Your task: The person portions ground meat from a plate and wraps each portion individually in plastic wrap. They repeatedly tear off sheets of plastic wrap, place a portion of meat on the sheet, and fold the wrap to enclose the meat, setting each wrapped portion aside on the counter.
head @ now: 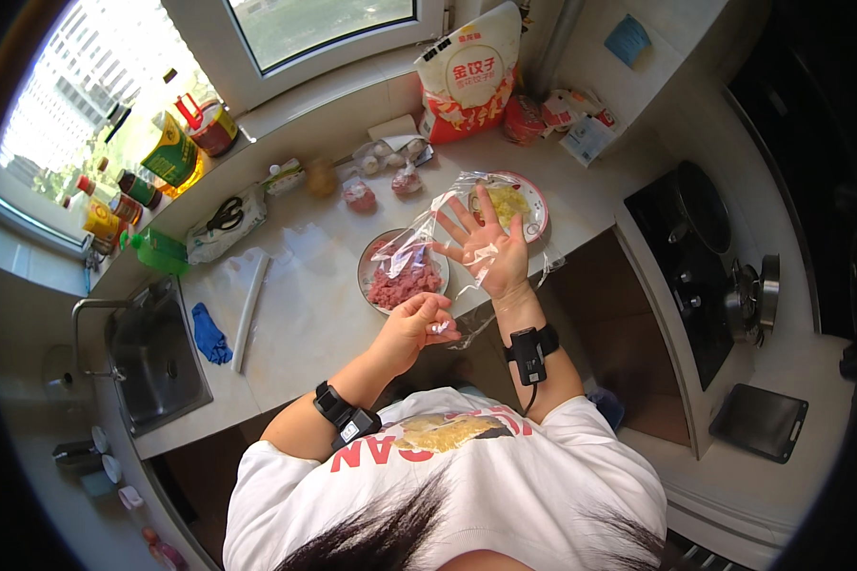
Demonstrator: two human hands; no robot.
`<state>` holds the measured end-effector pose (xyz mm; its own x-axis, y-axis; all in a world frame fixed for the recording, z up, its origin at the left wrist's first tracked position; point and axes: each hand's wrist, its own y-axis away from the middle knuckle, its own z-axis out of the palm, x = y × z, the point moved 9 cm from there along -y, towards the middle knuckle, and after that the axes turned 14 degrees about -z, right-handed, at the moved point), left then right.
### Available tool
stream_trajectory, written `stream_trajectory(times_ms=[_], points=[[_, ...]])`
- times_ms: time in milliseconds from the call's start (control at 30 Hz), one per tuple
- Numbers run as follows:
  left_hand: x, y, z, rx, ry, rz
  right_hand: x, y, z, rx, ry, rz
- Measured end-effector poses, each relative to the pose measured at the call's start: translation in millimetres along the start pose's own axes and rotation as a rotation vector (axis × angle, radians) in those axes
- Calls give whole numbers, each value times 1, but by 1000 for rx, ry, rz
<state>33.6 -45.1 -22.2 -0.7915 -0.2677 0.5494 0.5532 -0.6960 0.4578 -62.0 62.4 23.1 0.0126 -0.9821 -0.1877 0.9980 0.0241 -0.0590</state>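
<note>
My left hand [418, 325] is closed, its fingertips pinching a crumpled bit of clear plastic film [418, 235]. My right hand [491, 253] is raised palm up with the fingers spread, and the film lies loosely about its fingers and palm. Whether that film is a sheet or a thin glove, I cannot tell. Beyond my left hand sits a plate [363, 275] of raw minced meat [400, 285], partly behind the film. Past my right fingers is a red-rimmed plate [540, 207] with a chopped yellow food [508, 203], partly covered by hand and film.
A white roll [250, 314] and a blue cloth [211, 334] lie left, near the sink [158, 350]. Scissors [225, 214] rest on a packet. Bottles [171, 153] line the sill. At the back stand meat bags [359, 195] and a flour bag [469, 78]; a stove [675, 285] is right.
</note>
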Motion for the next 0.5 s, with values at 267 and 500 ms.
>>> stream_trajectory(times_ms=[267, 500], points=[[6, -8, -83, 505, -977, 236, -39, 12, 41, -173, -56, -74], [53, -54, -156, 1057, -1500, 353, -94, 45, 39, -214, 8, -154]])
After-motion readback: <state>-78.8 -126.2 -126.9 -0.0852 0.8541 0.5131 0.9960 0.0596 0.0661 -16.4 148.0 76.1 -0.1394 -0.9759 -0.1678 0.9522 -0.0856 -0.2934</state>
